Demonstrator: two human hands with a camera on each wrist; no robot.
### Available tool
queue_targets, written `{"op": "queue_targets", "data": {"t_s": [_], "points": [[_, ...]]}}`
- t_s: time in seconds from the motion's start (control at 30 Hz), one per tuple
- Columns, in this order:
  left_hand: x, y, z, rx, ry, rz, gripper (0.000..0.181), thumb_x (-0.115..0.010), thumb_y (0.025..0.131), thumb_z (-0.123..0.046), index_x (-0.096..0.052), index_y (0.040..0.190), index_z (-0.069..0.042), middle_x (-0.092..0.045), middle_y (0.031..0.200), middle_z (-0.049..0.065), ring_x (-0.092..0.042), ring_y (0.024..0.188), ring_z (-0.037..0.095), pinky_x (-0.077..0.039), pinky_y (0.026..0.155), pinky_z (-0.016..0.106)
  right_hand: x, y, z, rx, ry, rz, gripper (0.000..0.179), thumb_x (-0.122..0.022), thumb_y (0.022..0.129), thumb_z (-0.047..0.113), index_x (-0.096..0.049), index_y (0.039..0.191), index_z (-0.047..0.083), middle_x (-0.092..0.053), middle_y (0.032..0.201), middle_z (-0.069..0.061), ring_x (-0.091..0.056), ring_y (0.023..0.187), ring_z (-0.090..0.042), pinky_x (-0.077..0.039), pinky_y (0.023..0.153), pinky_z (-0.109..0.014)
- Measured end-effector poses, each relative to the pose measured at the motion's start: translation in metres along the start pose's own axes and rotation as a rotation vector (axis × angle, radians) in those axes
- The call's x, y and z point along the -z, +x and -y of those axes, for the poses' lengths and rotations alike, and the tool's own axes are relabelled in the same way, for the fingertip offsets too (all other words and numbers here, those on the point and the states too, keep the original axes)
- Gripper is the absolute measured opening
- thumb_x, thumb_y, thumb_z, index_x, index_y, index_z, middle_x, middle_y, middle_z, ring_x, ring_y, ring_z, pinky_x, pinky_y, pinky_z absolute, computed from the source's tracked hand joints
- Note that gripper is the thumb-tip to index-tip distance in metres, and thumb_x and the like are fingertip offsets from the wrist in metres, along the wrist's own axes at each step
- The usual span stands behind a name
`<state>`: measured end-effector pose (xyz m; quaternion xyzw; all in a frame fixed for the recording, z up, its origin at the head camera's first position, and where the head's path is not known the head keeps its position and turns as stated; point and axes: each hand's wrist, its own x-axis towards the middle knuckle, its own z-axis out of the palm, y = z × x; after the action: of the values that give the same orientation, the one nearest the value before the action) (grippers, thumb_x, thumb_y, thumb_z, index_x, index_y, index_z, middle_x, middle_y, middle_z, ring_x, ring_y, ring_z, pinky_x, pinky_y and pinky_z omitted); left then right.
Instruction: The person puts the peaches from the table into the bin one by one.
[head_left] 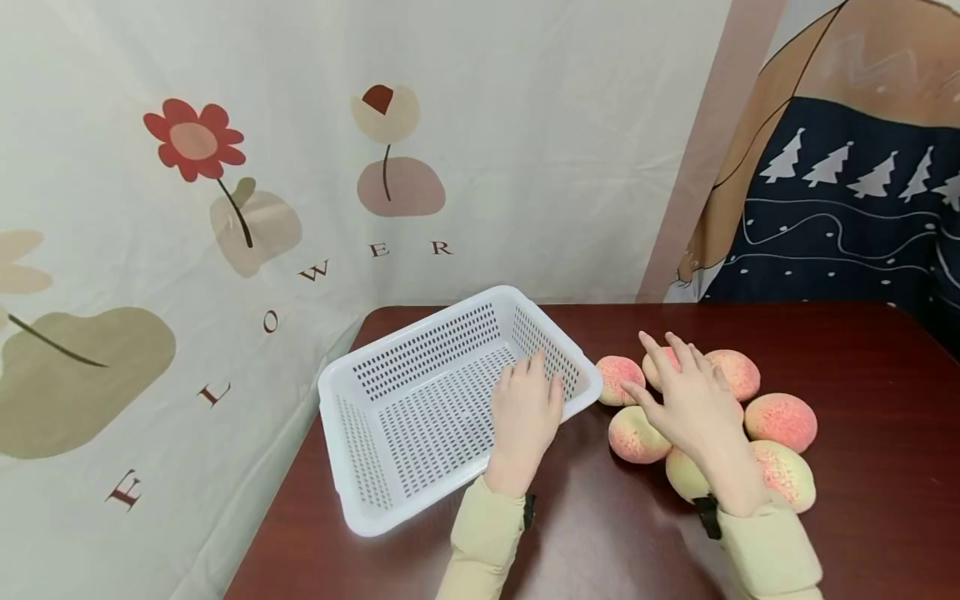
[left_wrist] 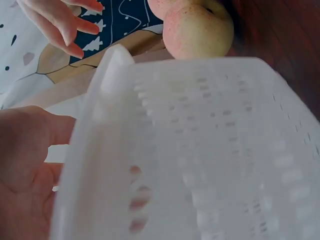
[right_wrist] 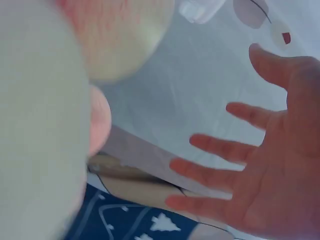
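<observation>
A white perforated plastic basket stands on the table with nothing in it. My left hand reaches over its near right rim, fingers loosely bent above the inside; skin tones show through the holes of the basket wall in the left wrist view. Whether those fingers touch the basket I cannot tell. My right hand hovers over several pink and yellow peaches with its fingers spread and nothing in them. Around it lie a peach, a yellower peach and a redder peach; the hand partly covers others.
The dark red wooden table carries the basket on the left and the peaches to its right. Behind the table's far edge hangs a pale printed curtain with flowers and letters.
</observation>
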<state>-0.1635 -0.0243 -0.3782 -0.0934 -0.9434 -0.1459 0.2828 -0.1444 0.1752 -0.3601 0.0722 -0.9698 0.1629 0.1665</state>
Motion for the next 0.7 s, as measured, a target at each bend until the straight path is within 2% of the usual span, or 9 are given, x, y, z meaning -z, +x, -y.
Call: {"op": "queue_targets", "data": {"t_s": [0.07, 0.3, 0.5, 0.6, 0.7], "points": [[0.009, -0.005, 0.005, -0.003, 0.017, -0.019, 0.031, -0.062, 0.089, -0.029, -0.067, 0.111, -0.007, -0.072, 0.099, 0.008, -0.065, 0.084, 0.024, -0.053, 0.071, 0.033, 0.007, -0.004, -0.005, 0.033, -0.008, -0.007, 0.066, -0.063, 0.087, 0.038, -0.039, 0.143, 0.012, -0.041, 0.140, -0.029, -0.040, 0.124, -0.049, -0.032, 0.096, -0.068], [0.040, -0.027, 0.039, 0.059, 0.030, 0.028, 0.031, -0.062, 0.089, -0.026, -0.067, 0.111, -0.005, -0.071, 0.099, 0.013, -0.066, 0.085, 0.026, -0.054, 0.067, 0.035, 0.033, -0.021, -0.042, 0.052, -0.045, 0.042, 0.066, -0.063, 0.087, 0.040, -0.039, 0.142, 0.013, -0.040, 0.138, -0.029, -0.038, 0.122, -0.051, -0.031, 0.092, -0.071], [0.064, -0.053, 0.074, 0.138, 0.035, 0.041, 0.032, -0.062, 0.089, -0.023, -0.065, 0.114, -0.003, -0.070, 0.105, 0.016, -0.065, 0.092, 0.031, -0.055, 0.073, 0.042, 0.040, -0.024, -0.089, -0.040, -0.110, 0.140, 0.069, -0.059, 0.089, 0.045, -0.036, 0.144, 0.010, -0.036, 0.137, -0.032, -0.040, 0.114, -0.057, -0.034, 0.085, -0.072], [0.076, -0.062, 0.091, 0.193, 0.024, 0.055, 0.034, -0.061, 0.089, -0.020, -0.063, 0.115, 0.000, -0.068, 0.108, 0.020, -0.062, 0.097, 0.036, -0.052, 0.081, 0.047, 0.041, -0.022, -0.114, -0.111, -0.112, 0.234, 0.075, -0.054, 0.091, 0.051, -0.030, 0.146, 0.006, -0.031, 0.138, -0.036, -0.039, 0.111, -0.060, -0.036, 0.081, -0.072], [0.088, -0.067, 0.109, 0.259, 0.035, 0.076, 0.036, -0.058, 0.090, -0.020, -0.061, 0.119, 0.001, -0.065, 0.111, 0.021, -0.058, 0.101, 0.038, -0.051, 0.077, 0.052, 0.040, -0.021, -0.136, -0.177, -0.099, 0.344, 0.082, -0.047, 0.091, 0.057, -0.024, 0.147, 0.003, -0.025, 0.138, -0.040, -0.037, 0.111, -0.062, -0.037, 0.078, -0.073]]}}
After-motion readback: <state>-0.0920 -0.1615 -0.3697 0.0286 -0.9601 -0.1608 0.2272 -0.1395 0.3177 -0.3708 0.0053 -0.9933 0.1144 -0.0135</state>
